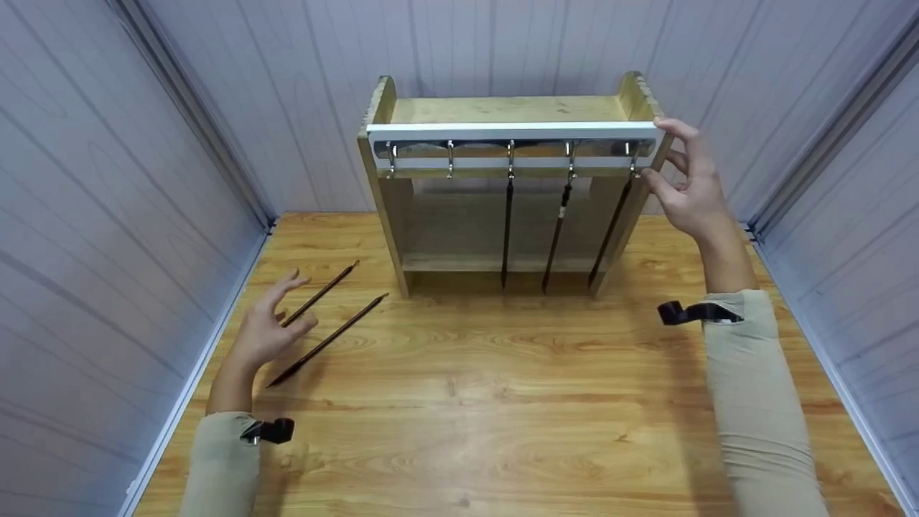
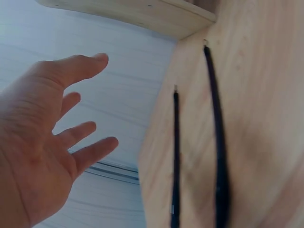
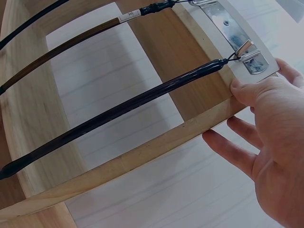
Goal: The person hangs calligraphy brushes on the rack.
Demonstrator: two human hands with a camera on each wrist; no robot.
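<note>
A white hook rail (image 1: 409,135) runs across the front of a small wooden shelf (image 1: 624,237). Calligraphy brushes hang by cord loops from its middle hook, the one right of it and the far right hook; the rightmost is a dark brush (image 3: 118,108). My right hand (image 1: 696,190) grips the shelf's right side at the rail's end, thumb in front and fingers round the outer side. My left hand (image 1: 262,334), fingers spread and holding nothing, is over two more brushes lying at the left, the farther brush (image 1: 323,293) and the nearer brush (image 1: 334,339).
The wood-grain surface (image 1: 459,402) stretches in front of the shelf. Pale panelled walls stand behind it, with a left wall (image 1: 93,215) and a right wall (image 1: 854,237) at the sides. Two hooks at the rail's left, including the end hook (image 1: 391,159), carry no brush.
</note>
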